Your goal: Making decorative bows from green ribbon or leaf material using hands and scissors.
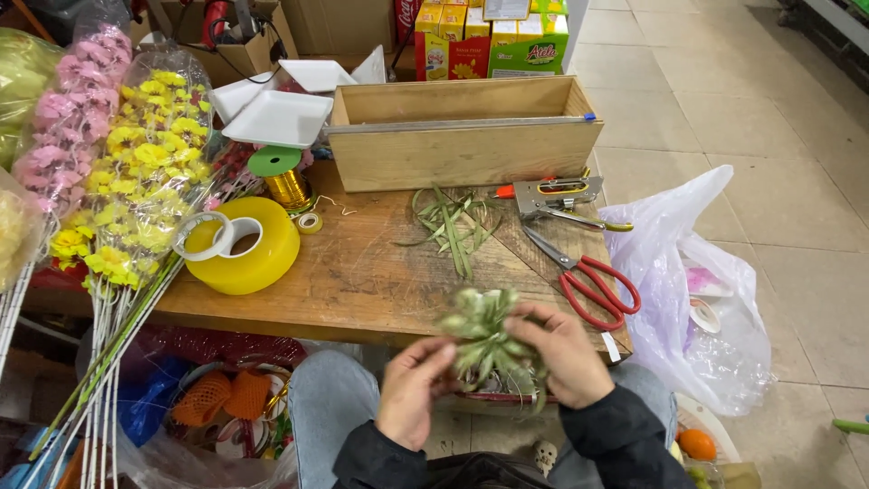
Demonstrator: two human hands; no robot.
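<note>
Both hands were working a shiny pale-green ribbon bow (486, 337), all crinkly loops, held just off the near edge of the worn wooden table (362, 272), above the lap. The right hand (563, 355) had its fingers curled around the bow's right side, thumb on top. The left hand (414, 389) pinched the lower left loops with bent fingertips. So the bow sat between the two sets of fingers. Ribbon scraps (453, 226) lay on the table beyond, with red-handled scissors (588, 281), a metal staple gun (557, 195) and a fat yellow tape roll (244, 244).
</note>
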